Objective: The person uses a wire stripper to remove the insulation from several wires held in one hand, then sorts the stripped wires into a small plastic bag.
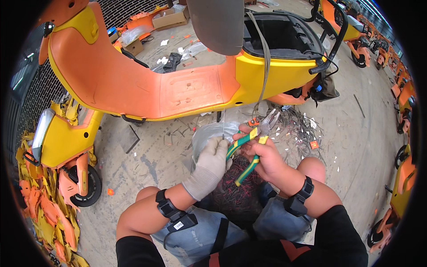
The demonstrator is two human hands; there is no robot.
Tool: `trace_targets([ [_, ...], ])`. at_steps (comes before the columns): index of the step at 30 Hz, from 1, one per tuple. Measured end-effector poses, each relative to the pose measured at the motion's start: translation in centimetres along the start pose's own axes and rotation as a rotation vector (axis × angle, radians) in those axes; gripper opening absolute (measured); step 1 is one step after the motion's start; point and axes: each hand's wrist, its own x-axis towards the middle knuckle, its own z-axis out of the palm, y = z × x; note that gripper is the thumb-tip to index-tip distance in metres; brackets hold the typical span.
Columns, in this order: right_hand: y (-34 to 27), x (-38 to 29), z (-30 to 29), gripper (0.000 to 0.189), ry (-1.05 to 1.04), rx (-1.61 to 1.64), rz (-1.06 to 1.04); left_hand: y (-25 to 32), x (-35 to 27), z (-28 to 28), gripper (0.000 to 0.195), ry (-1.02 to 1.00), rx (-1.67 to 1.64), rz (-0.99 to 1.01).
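Observation:
My left hand (210, 162), in a pale knit work glove, pinches a thin dark piece between thumb and fingertips; a fine, light-coloured line rises from it towards the scooter's lower edge. In my bare right hand (263, 152) are pliers (265, 126) with green and yellow handles, their metal jaws pointing up and away. The handles are spread, and one reaches across close to the gloved fingers. Just beyond both hands stands an orange and yellow electric scooter (190, 90). A grey cable (266, 63) hangs down its side. Between my knees lies a heap of dark and red wire scraps (237, 187).
Clear plastic sheeting (200, 133) and cut scraps (300, 133) litter the concrete floor. At left are a yellow scooter front part with a wheel (85, 187) and a pile of yellow and orange panels (50, 213). More scooters (402, 180) line the right side. A cardboard box (171, 20) stands behind.

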Motion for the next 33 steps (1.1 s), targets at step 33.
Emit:
trace_targets([
  [33,0.5,-1.9,0.0,0.043,-0.140,-1.024,0.033,1.7,-0.4,-3.0,0.021,-0.276,0.595,0.396],
])
